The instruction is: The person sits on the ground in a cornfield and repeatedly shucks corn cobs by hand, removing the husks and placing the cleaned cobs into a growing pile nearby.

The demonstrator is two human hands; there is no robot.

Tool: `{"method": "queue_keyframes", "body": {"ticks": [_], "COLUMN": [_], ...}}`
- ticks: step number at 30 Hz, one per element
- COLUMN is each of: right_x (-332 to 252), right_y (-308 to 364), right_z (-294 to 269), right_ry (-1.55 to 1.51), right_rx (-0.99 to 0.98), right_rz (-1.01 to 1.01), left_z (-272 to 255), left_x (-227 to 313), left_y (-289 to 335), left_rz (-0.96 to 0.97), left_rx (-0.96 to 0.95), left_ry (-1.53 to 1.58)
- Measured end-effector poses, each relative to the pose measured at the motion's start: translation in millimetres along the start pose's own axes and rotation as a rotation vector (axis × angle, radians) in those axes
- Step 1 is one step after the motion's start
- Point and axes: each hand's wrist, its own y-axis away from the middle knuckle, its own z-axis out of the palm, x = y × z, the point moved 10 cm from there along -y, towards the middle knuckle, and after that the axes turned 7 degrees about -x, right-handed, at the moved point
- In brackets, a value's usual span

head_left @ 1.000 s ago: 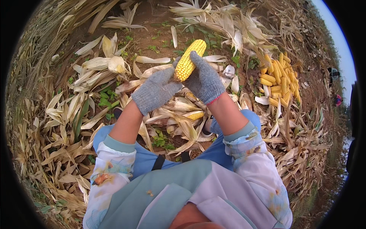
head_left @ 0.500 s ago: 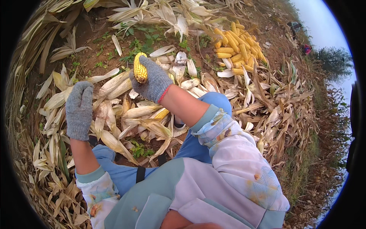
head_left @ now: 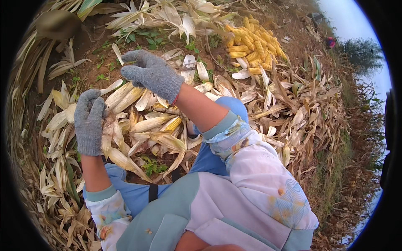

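Both my hands wear grey knit gloves. My right hand [head_left: 153, 74] is held over the husk-strewn ground, thumb and fingers apart, with nothing between them. My left hand [head_left: 89, 121] is at the left with fingers loosely bent and slightly parted; I see nothing held in it. Beside it lie unhusked corn ears [head_left: 125, 97] in pale dry husks. Among the husks between my arms, a partly bared yellow corn cob [head_left: 173, 124] shows its kernels.
A heap of husked yellow corn cobs [head_left: 255, 44] lies at the far right. Dry stalks and leaves [head_left: 310, 113] cover the ground to the right. A blurred brown oval shape [head_left: 57, 24] appears at the upper left. My blue-trousered knee [head_left: 232, 109] is bent near the husks.
The yellow corn cob has left my right hand, which has opened and moved left. My left hand's fingers have bent and parted slightly. A blurred brown oval has appeared at the upper left.
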Motion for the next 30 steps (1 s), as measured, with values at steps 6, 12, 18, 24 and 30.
{"method": "queue_keyframes", "body": {"ticks": [6,12,18,24,30], "right_x": [-8.8,-19.8,-26.3,-15.9,18.3], "right_y": [10.1,13.7,2.8,-3.4,-13.4], "right_z": [61.8,55.8,37.4,7.0,-12.3], "right_ry": [0.723,0.672,0.683,0.950,1.142], "right_rx": [-0.179,-0.134,-0.049,-0.030,0.081], "right_rz": [-0.238,-0.335,-0.307,-0.253,-0.216], "left_z": [37.5,39.7,-4.4,-79.1,-127.2], "left_x": [9.1,7.3,12.2,34.4,33.8], "left_y": [-7.1,8.8,12.7,11.9,34.7], "left_rz": [0.214,-0.148,0.011,0.238,0.322], "left_rx": [-0.250,-0.208,-0.059,0.275,0.475], "left_ry": [-0.087,0.554,0.093,0.118,0.050]}}
